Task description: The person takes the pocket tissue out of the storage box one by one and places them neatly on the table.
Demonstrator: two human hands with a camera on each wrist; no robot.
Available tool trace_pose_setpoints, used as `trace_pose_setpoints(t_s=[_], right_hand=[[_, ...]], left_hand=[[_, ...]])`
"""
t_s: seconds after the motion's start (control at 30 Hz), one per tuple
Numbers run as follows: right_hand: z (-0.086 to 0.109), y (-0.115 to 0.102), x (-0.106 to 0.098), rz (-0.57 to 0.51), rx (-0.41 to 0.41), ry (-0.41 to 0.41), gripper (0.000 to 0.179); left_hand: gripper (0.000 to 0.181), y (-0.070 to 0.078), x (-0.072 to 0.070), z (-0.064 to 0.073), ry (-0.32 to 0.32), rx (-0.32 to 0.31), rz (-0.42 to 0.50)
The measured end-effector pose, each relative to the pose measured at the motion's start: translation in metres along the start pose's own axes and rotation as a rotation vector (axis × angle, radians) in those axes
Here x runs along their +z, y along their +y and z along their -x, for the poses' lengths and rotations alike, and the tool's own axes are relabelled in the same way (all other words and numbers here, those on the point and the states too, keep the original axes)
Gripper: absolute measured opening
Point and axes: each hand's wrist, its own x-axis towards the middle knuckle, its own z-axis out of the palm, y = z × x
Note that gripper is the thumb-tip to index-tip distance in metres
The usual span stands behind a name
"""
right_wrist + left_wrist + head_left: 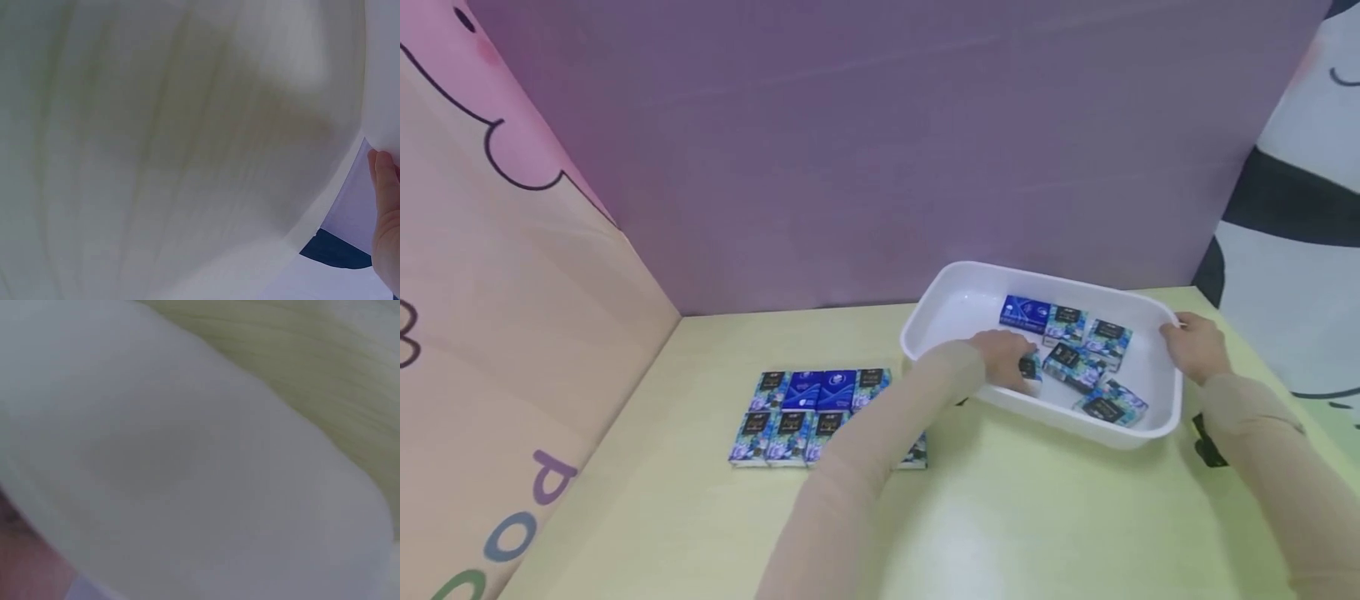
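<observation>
White rectangular plastic tray [962,304], right edge: my right hand [1198,346] grips, likely steadying it. Inside near edge: my left hand [1001,358] pinches a blue-floral, black-labelled packet [1032,372].

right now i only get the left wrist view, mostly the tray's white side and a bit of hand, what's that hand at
Observer: In the head view, the left hand reaches into the white tray and touches a flowered pack.
Operator: and the other hand
Observer: The right hand holds the tray's rim at its right end.
Operator: any packs outside the tray
Observer: Yes, two rows of packs lie left of it, partly hidden by the left sleeve.
</observation>
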Motion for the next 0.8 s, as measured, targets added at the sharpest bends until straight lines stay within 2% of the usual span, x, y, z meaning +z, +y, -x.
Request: trace_pose_setpoints(t_s=[0.13, 0.33, 0.43, 0.63, 0.8], right_hand=[[0.001, -0.002, 0.001, -0.005, -0.006, -0.003, 0.057], [0.0, -0.002, 0.001, -0.002, 0.0, -0.006, 0.057], [0.0, -0.002, 0.002, -0.001, -0.006, -0.005, 0.056], [-0.002, 0.001, 0.003, 0.012, -0.009, 0.007, 0.056], [-0.005, 0.004, 0.004, 0.017, -0.008, 0.011, 0.057]], left_hand=[[0.091, 0.001, -0.008, 0.009, 0.032, -0.029, 0.012], [0.073, 0.006, -0.02, 0.033, 0.237, -0.029, -0.004], [0.078, 0.01, -0.025, 0.051, 0.295, -0.041, 0.036], [0.088, 0.014, -0.029, 0.088, 0.306, -0.01, 0.039], [0.089, 0.014, -0.019, 0.116, 0.304, 0.042, 0.023]])
